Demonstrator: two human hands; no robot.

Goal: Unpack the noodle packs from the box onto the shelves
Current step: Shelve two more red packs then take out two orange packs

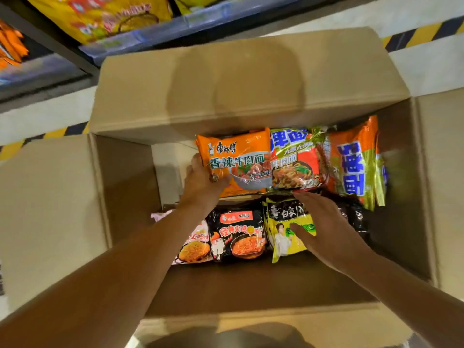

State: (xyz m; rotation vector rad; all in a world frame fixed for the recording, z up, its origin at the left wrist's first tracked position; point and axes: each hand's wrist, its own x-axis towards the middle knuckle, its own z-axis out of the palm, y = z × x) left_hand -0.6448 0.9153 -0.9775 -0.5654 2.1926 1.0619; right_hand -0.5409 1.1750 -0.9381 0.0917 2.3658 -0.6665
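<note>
Orange noodle pack gripped inside the open box

I see the orange noodle pack point(236, 164) at the box's point(125, 187) far side, my left hand point(200, 183) with fingers clamped on its left edge. My right hand point(326, 229), fingers spread flat, rests on the yellow pack point(283, 237). Shelves point(140, 38) with yellow bags sit beyond the box.

I see bare box point(130, 187) floor along its left wall, reachable; noodle packs point(288, 192) crowd the right side, far-right corner blocked.
</note>
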